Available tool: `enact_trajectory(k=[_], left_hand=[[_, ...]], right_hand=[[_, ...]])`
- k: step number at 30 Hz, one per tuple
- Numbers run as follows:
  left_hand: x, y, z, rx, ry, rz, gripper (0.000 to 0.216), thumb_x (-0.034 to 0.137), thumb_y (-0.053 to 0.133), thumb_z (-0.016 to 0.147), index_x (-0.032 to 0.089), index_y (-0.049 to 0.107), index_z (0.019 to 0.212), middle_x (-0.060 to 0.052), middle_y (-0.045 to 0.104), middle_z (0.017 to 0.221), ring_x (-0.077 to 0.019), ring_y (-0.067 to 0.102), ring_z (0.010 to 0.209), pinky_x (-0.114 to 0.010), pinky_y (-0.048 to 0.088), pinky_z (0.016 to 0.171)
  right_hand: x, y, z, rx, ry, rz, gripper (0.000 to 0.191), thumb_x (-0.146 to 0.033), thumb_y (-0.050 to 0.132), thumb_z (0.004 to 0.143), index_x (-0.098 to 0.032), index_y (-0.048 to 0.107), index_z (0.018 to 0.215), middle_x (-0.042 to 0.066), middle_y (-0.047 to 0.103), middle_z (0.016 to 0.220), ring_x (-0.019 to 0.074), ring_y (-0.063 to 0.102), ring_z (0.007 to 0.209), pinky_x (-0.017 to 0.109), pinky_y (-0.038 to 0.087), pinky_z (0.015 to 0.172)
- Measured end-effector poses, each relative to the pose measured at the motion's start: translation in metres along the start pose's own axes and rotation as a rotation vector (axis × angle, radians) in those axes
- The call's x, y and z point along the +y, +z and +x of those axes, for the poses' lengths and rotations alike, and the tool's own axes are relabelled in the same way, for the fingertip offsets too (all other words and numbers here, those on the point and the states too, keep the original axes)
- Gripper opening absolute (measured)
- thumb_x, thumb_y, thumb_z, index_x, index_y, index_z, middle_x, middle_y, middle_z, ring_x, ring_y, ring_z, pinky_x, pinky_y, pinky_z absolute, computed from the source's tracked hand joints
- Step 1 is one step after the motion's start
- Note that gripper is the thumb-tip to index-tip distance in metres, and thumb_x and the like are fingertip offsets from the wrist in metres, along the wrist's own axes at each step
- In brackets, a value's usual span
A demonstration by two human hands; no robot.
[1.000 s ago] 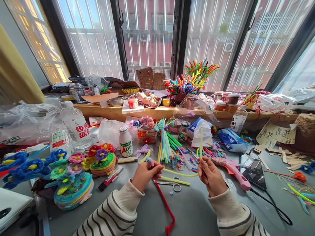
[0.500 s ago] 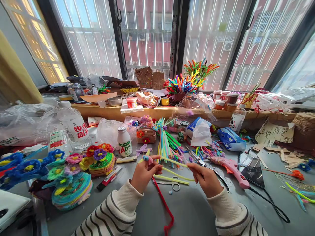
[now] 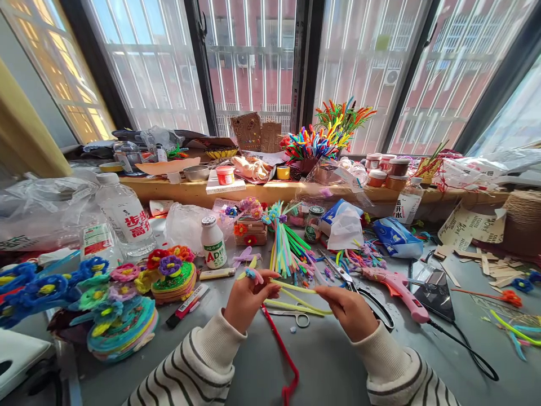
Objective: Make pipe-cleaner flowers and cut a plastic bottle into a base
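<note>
My left hand [image 3: 247, 296] is closed on a small pink and blue pipe-cleaner flower [image 3: 252, 274] and on one end of a yellow pipe cleaner [image 3: 293, 287]. My right hand [image 3: 345, 307] pinches the other end of that yellow pipe cleaner, which lies almost level between the two hands. A red pipe cleaner [image 3: 284, 352] runs from under my left hand toward me across the grey table [image 3: 321, 361]. Small scissors [image 3: 296, 317] and more yellow pipe cleaners lie just behind the hands.
Stacks of pipe-cleaner flower discs [image 3: 122, 321] sit at the left, beside water bottles [image 3: 127, 217] and a small white bottle [image 3: 212, 243]. A bundle of coloured pipe cleaners [image 3: 287, 248], a pink glue gun [image 3: 395, 290] with its cord and a phone [image 3: 435, 293] lie to the right.
My right hand has swung the yellow pipe cleaner down from upright to nearly level and moved left toward my left hand. The left hand has hardly moved.
</note>
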State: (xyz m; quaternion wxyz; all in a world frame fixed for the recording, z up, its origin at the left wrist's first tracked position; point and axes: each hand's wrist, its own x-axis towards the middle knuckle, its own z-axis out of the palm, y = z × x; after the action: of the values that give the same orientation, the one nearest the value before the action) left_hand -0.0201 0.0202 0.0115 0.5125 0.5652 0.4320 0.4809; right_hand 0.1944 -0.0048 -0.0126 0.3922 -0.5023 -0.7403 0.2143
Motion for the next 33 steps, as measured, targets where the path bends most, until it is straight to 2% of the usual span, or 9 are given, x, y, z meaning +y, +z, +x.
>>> enact_trajectory(k=[4, 7, 11, 14, 18, 21, 27, 33], left_hand=[[-0.002, 0.000, -0.001, 0.003, 0.020, 0.050, 0.016, 0.027, 0.063, 0.059, 0.014, 0.058, 0.068, -0.001, 0.060, 0.064, -0.0144, 0.059, 0.055, -0.029, 0.051, 0.058], [-0.002, -0.001, -0.001, -0.001, 0.027, 0.069, 0.013, 0.026, 0.062, 0.059, 0.014, 0.059, 0.063, -0.001, 0.060, 0.061, -0.0136, 0.059, 0.054, -0.028, 0.051, 0.056], [0.001, -0.001, 0.000, 0.002, -0.028, 0.023, 0.014, 0.026, 0.063, 0.058, 0.013, 0.059, 0.062, 0.001, 0.059, 0.056, -0.0133, 0.059, 0.051, -0.026, 0.050, 0.053], [0.004, -0.002, 0.000, 0.003, -0.102, -0.041, 0.017, 0.026, 0.064, 0.057, 0.011, 0.057, 0.062, 0.001, 0.059, 0.052, -0.0137, 0.059, 0.050, -0.025, 0.049, 0.052], [0.008, -0.002, 0.002, 0.020, -0.166, -0.083, 0.021, 0.028, 0.065, 0.055, 0.010, 0.056, 0.061, -0.001, 0.060, 0.049, -0.0137, 0.059, 0.048, -0.023, 0.048, 0.049], [0.009, -0.001, 0.002, 0.012, -0.176, -0.072, 0.023, 0.030, 0.065, 0.053, 0.010, 0.055, 0.060, -0.001, 0.060, 0.048, -0.0134, 0.058, 0.045, -0.023, 0.047, 0.047], [0.009, -0.002, 0.001, 0.066, -0.110, -0.034, 0.021, 0.029, 0.064, 0.055, 0.011, 0.056, 0.060, 0.000, 0.059, 0.049, -0.0113, 0.057, 0.045, -0.020, 0.046, 0.046], [0.007, -0.006, 0.004, 0.075, -0.093, -0.047, 0.021, 0.029, 0.064, 0.056, 0.011, 0.055, 0.061, 0.000, 0.059, 0.050, -0.0113, 0.057, 0.047, -0.021, 0.047, 0.048]], right_hand=[[0.003, 0.001, -0.001, -0.017, -0.029, -0.119, 0.030, -0.019, 0.039, 0.074, -0.027, 0.062, 0.091, 0.003, 0.066, 0.080, 0.0194, 0.058, 0.077, 0.029, 0.043, 0.069], [0.003, 0.001, -0.001, -0.077, -0.065, -0.250, 0.029, -0.021, 0.036, 0.078, -0.026, 0.061, 0.091, 0.004, 0.064, 0.075, 0.0183, 0.058, 0.073, 0.027, 0.043, 0.065], [-0.002, 0.002, -0.002, -0.115, -0.106, -0.451, 0.030, -0.040, 0.041, 0.076, -0.022, 0.057, 0.092, 0.005, 0.058, 0.073, 0.0167, 0.057, 0.062, 0.023, 0.041, 0.052], [-0.001, 0.006, -0.003, -0.062, -0.179, -0.614, 0.028, -0.042, 0.039, 0.077, -0.020, 0.058, 0.076, 0.003, 0.054, 0.068, 0.0145, 0.054, 0.056, 0.021, 0.037, 0.047], [0.003, 0.009, -0.002, -0.012, -0.261, -0.734, 0.039, -0.035, 0.026, 0.084, -0.020, 0.053, 0.060, 0.002, 0.050, 0.061, 0.0107, 0.050, 0.050, 0.020, 0.032, 0.045], [0.004, 0.008, -0.001, -0.013, -0.280, -0.756, 0.042, -0.036, 0.024, 0.085, -0.020, 0.052, 0.058, 0.001, 0.050, 0.059, 0.0102, 0.049, 0.048, 0.021, 0.030, 0.044], [-0.002, 0.005, 0.001, -0.037, -0.188, -0.714, 0.037, -0.036, 0.028, 0.083, -0.020, 0.052, 0.060, 0.001, 0.051, 0.061, 0.0106, 0.050, 0.050, 0.021, 0.029, 0.043], [-0.006, 0.002, 0.004, -0.062, -0.144, -0.444, 0.037, -0.037, 0.025, 0.084, -0.019, 0.051, 0.066, 0.002, 0.051, 0.064, 0.0112, 0.050, 0.054, 0.020, 0.036, 0.049]])
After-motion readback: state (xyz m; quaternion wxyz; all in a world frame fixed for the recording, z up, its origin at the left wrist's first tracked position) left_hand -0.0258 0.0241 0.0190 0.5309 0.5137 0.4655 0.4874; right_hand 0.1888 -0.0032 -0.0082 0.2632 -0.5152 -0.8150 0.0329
